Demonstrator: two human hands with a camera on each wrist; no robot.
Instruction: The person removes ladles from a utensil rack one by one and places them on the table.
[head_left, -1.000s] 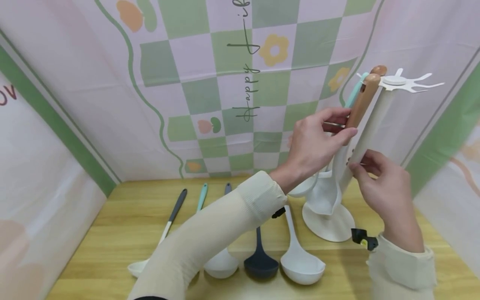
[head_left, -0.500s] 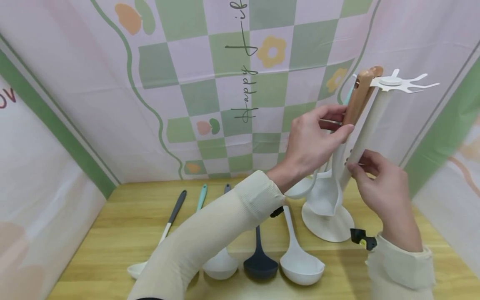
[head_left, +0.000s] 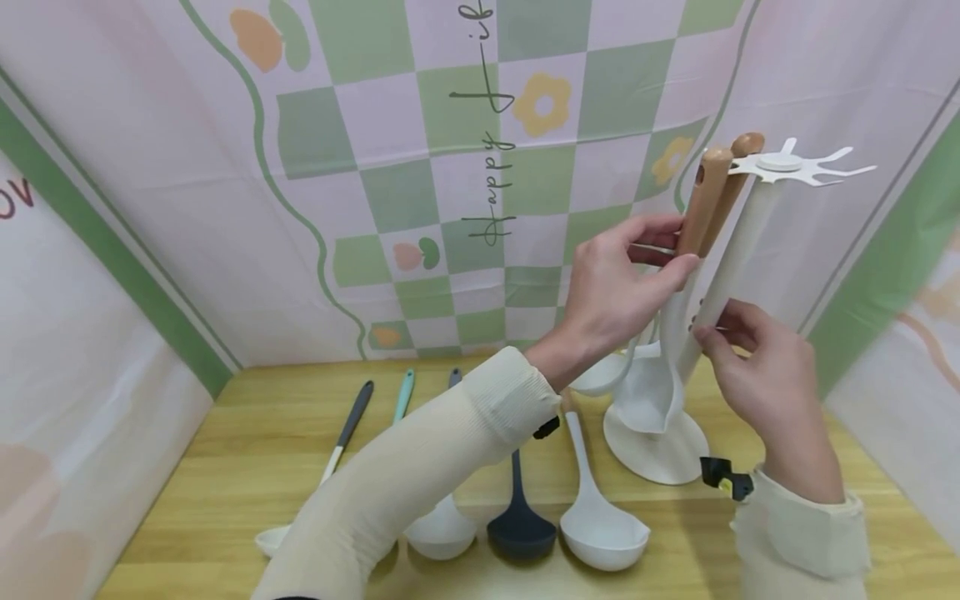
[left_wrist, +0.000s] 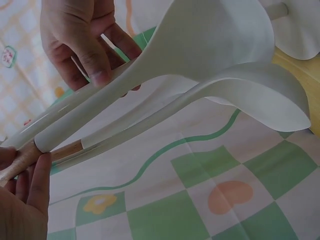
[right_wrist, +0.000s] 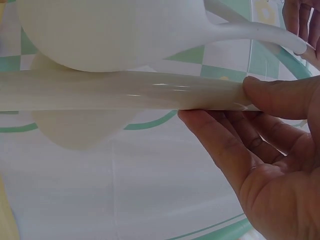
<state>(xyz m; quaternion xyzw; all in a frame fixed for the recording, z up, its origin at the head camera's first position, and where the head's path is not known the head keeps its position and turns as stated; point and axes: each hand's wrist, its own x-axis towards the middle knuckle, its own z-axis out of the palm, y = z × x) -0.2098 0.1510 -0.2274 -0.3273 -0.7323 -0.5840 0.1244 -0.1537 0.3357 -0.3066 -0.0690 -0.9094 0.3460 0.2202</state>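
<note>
My left hand (head_left: 615,279) pinches the wooden handle (head_left: 701,200) of a white ladle (left_wrist: 215,40) between thumb and fingers. The handle's top stands just left of the rack's hooks, and the bowl hangs down beside the pole. My right hand (head_left: 772,375) grips the pale pole (right_wrist: 150,92) of the utensil rack, thumb on one side and fingers on the other. White hooks (head_left: 780,162) spread from the rack's top. Behind the held ladle is a second wooden handle (head_left: 731,200) at a hook. Another white ladle (left_wrist: 265,95) shows beyond it in the left wrist view.
The rack's round base (head_left: 675,462) stands on the wooden table (head_left: 225,467). Left of it lie a white ladle (head_left: 603,533), a dark ladle (head_left: 522,533) and another white ladle (head_left: 442,533). Farther left lies a dark-handled utensil (head_left: 352,417). A patterned cloth (head_left: 465,183) hangs behind.
The top of the held ladle's handle has shifted left, away from the hooks, with my left hand. A teal handle behind it has gone out of sight. My right hand keeps its place on the pole.
</note>
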